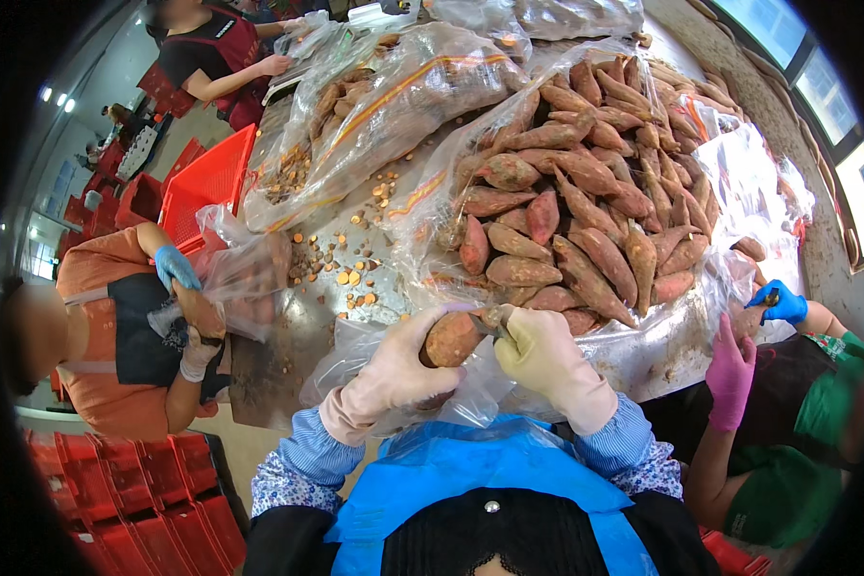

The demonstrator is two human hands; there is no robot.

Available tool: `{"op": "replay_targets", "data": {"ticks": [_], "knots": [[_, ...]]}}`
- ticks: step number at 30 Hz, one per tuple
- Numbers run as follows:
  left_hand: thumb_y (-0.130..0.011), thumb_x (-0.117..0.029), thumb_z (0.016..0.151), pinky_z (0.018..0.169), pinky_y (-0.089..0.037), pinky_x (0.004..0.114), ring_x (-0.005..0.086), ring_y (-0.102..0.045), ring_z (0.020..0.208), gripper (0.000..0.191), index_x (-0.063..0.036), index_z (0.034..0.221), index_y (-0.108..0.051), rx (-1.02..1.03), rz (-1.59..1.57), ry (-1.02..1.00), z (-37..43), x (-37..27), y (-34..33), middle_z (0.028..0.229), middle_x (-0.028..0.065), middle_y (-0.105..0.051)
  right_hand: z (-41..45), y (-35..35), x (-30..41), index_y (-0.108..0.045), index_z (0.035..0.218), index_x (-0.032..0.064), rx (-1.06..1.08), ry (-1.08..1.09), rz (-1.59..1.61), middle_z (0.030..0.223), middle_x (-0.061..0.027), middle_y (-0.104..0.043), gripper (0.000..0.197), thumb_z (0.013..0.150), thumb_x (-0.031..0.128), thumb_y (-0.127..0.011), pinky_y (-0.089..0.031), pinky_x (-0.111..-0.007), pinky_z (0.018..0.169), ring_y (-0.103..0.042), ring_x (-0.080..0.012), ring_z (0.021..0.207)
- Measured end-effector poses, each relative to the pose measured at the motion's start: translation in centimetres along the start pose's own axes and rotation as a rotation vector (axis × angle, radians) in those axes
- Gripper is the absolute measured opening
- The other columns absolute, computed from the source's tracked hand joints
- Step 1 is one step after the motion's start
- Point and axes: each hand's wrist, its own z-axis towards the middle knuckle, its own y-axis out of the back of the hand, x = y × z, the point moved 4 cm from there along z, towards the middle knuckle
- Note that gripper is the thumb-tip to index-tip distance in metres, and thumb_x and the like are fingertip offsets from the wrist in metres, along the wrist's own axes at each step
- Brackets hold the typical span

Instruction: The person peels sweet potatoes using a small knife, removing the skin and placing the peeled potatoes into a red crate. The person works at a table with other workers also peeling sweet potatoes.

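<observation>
My left hand (396,363), in a pale rubber glove, grips a sweet potato (452,340) above the table's near edge. In my gloved right hand (540,353) is a small knife (491,325), its blade against the right end of that sweet potato. Below my hands lies a clear plastic bag (475,403), with part of another sweet potato (435,400) showing under my left hand. Just beyond them rises a large heap of sweet potatoes (576,187) in an opened clear plastic sack (421,237). Part of the knife is hidden by my right fingers.
Cut sweet potato ends (349,277) are scattered over the metal table (273,389). At left a co-worker (129,324) holds a sweet potato beside a red plastic crate (209,187). Another co-worker (785,432) works close on the right. Stacked red crates (129,497) stand at lower left.
</observation>
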Motion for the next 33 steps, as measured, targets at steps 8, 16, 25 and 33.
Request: {"op": "replay_targets", "data": {"ticks": [8, 16, 25, 33], "knots": [[-0.078, -0.009, 0.07, 0.094, -0.054, 0.039, 0.0243, -0.066, 0.103, 0.079, -0.0035, 0.143, -0.046, -0.032, -0.476, -0.028, -0.1, -0.9, 1.2, 0.118, 0.0121, -0.063, 1.6, 0.2, -5.5, -0.066, 0.103, 0.0, -0.042, -0.242, 0.452, 0.084, -0.0057, -0.066, 0.02, 0.097, 0.009, -0.049, -0.048, -0.024, 0.065, -0.059, -0.0112, 0.069], [-0.075, -0.023, 0.064, 0.106, -0.047, 0.049, 0.0323, -0.059, 0.116, 0.1, -0.0058, 0.153, -0.032, -0.172, -1.138, -0.033, 1.4, -1.7, 0.6, 0.125, 0.0146, -0.059, -0.9, -2.5, -0.4, -0.047, 0.143, -0.0003, 0.136, -0.097, 0.973, 0.106, -0.0077, -0.068, 0.041, 0.106, 0.016, -0.043, -0.051, -0.024, 0.071, -0.062, -0.0098, 0.079], [-0.075, -0.02, 0.067, 0.112, -0.04, 0.053, 0.0342, -0.053, 0.128, 0.099, -0.0101, 0.155, -0.03, -0.174, -1.201, -0.192, 2.5, -0.3, 1.1, 0.142, 0.0167, -0.052, -2.4, -3.3, 2.2, -0.058, 0.129, 0.0009, 0.327, -0.269, 1.099, 0.084, -0.002, -0.064, 0.039, 0.108, 0.031, -0.045, -0.048, -0.023, 0.06, -0.06, -0.0095, 0.069], [-0.072, -0.022, 0.085, 0.103, -0.047, 0.049, 0.035, -0.058, 0.122, 0.082, -0.008, 0.155, -0.032, -0.476, -0.703, -0.152, 0.5, 3.5, 7.3, 0.14, 0.0194, -0.053, -3.1, -0.2, 0.3, -0.063, 0.109, -0.0025, 0.284, -0.452, 1.38, 0.06, 0.0041, -0.045, 0.037, 0.105, 0.032, -0.051, -0.027, -0.022, 0.04, -0.037, -0.0055, 0.044]]}}
